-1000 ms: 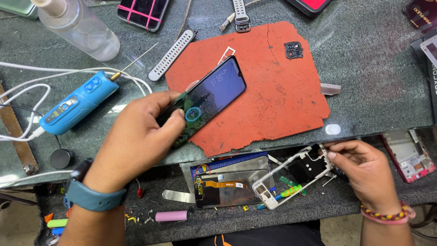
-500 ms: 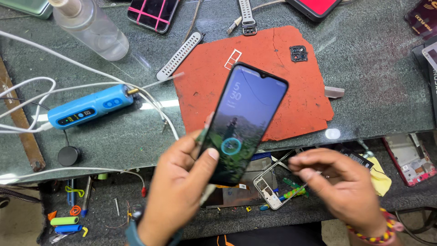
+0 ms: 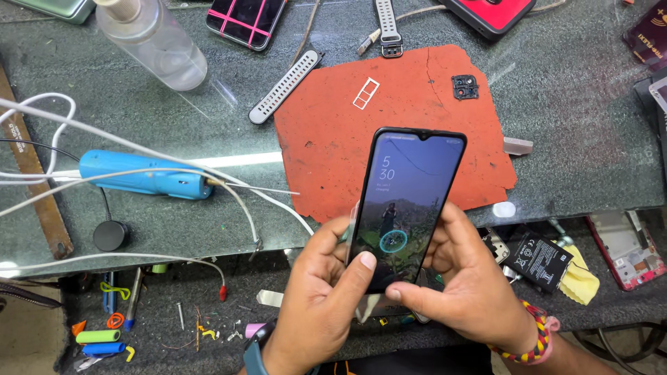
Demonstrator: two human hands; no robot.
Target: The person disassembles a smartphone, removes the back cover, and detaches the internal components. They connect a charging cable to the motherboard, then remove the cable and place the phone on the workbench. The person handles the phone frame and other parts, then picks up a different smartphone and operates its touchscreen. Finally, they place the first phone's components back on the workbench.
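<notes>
Both hands, left [image 3: 326,292] and right [image 3: 462,285], clamp the lit black glass-fronted smartphone [image 3: 406,205] by its lower edges above the orange rubber mat [image 3: 333,132]; likely slippery, fragile, best edge-gripped.

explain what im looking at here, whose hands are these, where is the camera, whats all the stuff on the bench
This is one view from a camera worn on a person's head, looking down at their own two bare hands over a repair bench. The left hand and the right hand together hold a smartphone upright with its screen lit; the left thumb rests near the lower screen. On the green stone worktop lies a cracked orange work mat bearing a small white SIM tray and a black camera bezel. Around it: a blue handheld tool with white cables, a clear plastic bottle, a grey watch strap and a loose phone battery.
</notes>
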